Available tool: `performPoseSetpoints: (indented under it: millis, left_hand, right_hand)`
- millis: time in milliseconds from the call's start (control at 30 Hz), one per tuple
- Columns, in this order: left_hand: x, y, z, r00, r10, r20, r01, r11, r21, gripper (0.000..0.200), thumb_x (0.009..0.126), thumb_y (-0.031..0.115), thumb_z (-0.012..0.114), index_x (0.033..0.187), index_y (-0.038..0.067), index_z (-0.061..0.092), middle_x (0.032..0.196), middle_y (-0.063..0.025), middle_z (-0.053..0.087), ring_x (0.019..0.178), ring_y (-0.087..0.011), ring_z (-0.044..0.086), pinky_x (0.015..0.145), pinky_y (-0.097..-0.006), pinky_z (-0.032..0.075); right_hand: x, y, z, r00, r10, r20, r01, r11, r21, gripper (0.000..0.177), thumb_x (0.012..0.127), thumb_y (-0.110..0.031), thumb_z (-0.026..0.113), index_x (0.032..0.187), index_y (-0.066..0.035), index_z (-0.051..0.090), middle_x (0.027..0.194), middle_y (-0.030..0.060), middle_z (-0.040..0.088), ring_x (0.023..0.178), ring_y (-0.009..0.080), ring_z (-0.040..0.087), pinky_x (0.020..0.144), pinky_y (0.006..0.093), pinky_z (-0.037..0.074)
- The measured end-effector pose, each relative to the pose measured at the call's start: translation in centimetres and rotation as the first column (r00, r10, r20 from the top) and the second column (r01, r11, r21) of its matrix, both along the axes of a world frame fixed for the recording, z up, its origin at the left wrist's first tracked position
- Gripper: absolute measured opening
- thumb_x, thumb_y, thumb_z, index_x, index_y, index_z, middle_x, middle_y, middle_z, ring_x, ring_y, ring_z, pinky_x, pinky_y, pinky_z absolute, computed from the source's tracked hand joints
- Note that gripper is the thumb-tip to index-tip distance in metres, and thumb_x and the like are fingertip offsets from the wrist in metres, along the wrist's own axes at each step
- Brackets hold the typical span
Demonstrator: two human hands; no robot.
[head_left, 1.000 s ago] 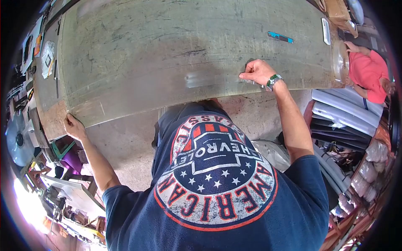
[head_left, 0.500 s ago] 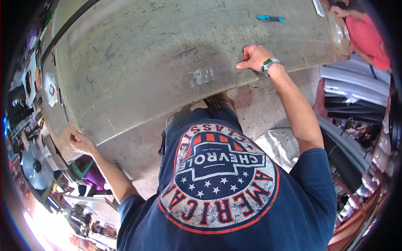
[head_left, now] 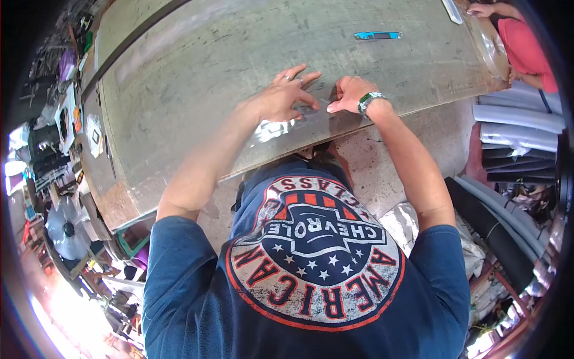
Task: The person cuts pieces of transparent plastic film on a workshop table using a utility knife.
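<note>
My left hand [head_left: 286, 97] lies over the worn grey-green tabletop [head_left: 197, 78], fingers spread, beside my right hand. A glossy patch of what looks like clear plastic sheet [head_left: 272, 130] shines just below it, near the table's front edge. My right hand [head_left: 353, 96], with a green and silver watch [head_left: 369, 103] on the wrist, rests with curled fingers and its thumb pointing left. Whatever it pinches, if anything, is too hard to make out. Farther back on the table lies a blue utility knife [head_left: 376, 36].
At the table's right end, a co-worker in a red shirt [head_left: 526, 51] has a hand near a pale metal strip [head_left: 452, 11]. Grey rolls [head_left: 517, 122] are stacked on the right. A dark bar [head_left: 137, 33] crosses the left part. A small clear packet [head_left: 94, 136] lies at the left.
My left hand has moved from the table's left front corner to beside my right hand, and its fingers have spread. My right hand stays near the same spot. The view has shifted slightly.
</note>
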State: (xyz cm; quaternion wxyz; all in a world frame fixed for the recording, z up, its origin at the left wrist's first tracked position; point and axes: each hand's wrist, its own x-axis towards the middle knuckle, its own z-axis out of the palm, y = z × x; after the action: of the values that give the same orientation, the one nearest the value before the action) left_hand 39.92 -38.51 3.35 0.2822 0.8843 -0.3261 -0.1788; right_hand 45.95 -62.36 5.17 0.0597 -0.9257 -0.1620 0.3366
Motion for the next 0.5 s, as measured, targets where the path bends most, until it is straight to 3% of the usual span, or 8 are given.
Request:
performPoseSetpoints:
  millis: [300, 333, 400, 433, 467, 500]
  left_hand:
    - [1.0, 0.1, -0.1, 0.999, -0.019, -0.04, 0.022, 0.997, 0.075, 0.055, 0.07, 0.017, 0.087, 0.12, 0.038, 0.074, 0.171, -0.0002, 0.021, 0.157, -0.0394, 0.01, 0.126, -0.0555, 0.02]
    - [1.1, 0.1, -0.2, 0.999, -0.012, -0.047, 0.016, 0.995, 0.094, 0.056, 0.069, 0.019, 0.088, 0.12, 0.04, 0.074, 0.171, 0.001, 0.02, 0.157, -0.0384, 0.01, 0.127, -0.0541, 0.02]
    - [1.2, 0.1, -0.1, 0.999, -0.007, -0.046, 0.01, 0.997, 0.07, 0.055, 0.069, 0.017, 0.088, 0.12, 0.036, 0.075, 0.171, 0.0004, 0.021, 0.157, -0.0393, 0.009, 0.127, -0.0547, 0.02]
    - [1.1, 0.1, 0.0, 0.999, -0.007, -0.053, 0.01, 0.998, 0.059, 0.055, 0.069, 0.017, 0.087, 0.12, 0.035, 0.076, 0.171, 0.0001, 0.022, 0.157, -0.0398, 0.009, 0.126, -0.055, 0.02]
    - [1.1, 0.1, -0.1, 0.998, 0.004, -0.065, -0.001, 0.998, 0.056, 0.055, 0.069, 0.016, 0.087, 0.119, 0.034, 0.076, 0.171, 0.0003, 0.023, 0.157, -0.0391, 0.009, 0.127, -0.0543, 0.02]
    - [1.1, 0.2, -0.1, 0.997, 0.011, -0.076, -0.007, 0.999, 0.054, 0.055, 0.068, 0.016, 0.088, 0.119, 0.034, 0.076, 0.17, 0.0004, 0.024, 0.158, -0.0385, 0.009, 0.127, -0.0537, 0.02]
  right_hand:
    - [1.3, -1.1, 0.1, 0.996, 0.089, -0.03, -0.088, 0.995, 0.042, 0.049, 0.07, -0.049, 0.087, 0.098, -0.01, 0.075, 0.098, 0.0117, 0.077, 0.096, 0.0319, 0.073, 0.083, 0.0444, 0.056]
    - [2.1, -1.9, 0.3, 0.995, 0.105, 0.001, -0.104, 0.988, 0.114, 0.047, 0.071, -0.049, 0.085, 0.095, -0.009, 0.075, 0.093, 0.0138, 0.076, 0.092, 0.034, 0.073, 0.081, 0.0447, 0.056]
    - [5.1, -3.6, 1.7, 0.995, -0.076, 0.058, 0.054, 0.95, 0.307, 0.035, 0.083, -0.037, 0.078, 0.108, -0.011, 0.075, 0.104, 0.0134, 0.076, 0.102, 0.035, 0.071, 0.09, 0.0458, 0.056]
    - [7.9, -5.6, -1.0, 0.931, -0.099, 0.352, -0.057, 0.912, 0.405, 0.032, 0.087, -0.029, 0.073, 0.114, -0.012, 0.072, 0.111, 0.0136, 0.073, 0.104, 0.036, 0.07, 0.092, 0.0468, 0.055]
    - [10.8, -7.5, -3.8, 0.781, -0.158, 0.604, -0.187, 0.864, 0.467, 0.03, 0.092, -0.022, 0.068, 0.12, -0.012, 0.069, 0.118, 0.0138, 0.071, 0.106, 0.0369, 0.068, 0.093, 0.0478, 0.054]
    - [12.6, -8.5, -4.0, 0.721, -0.097, 0.686, -0.232, 0.899, 0.371, 0.031, 0.094, -0.016, 0.064, 0.125, -0.013, 0.066, 0.126, 0.0132, 0.066, 0.108, 0.0377, 0.067, 0.093, 0.0481, 0.054]
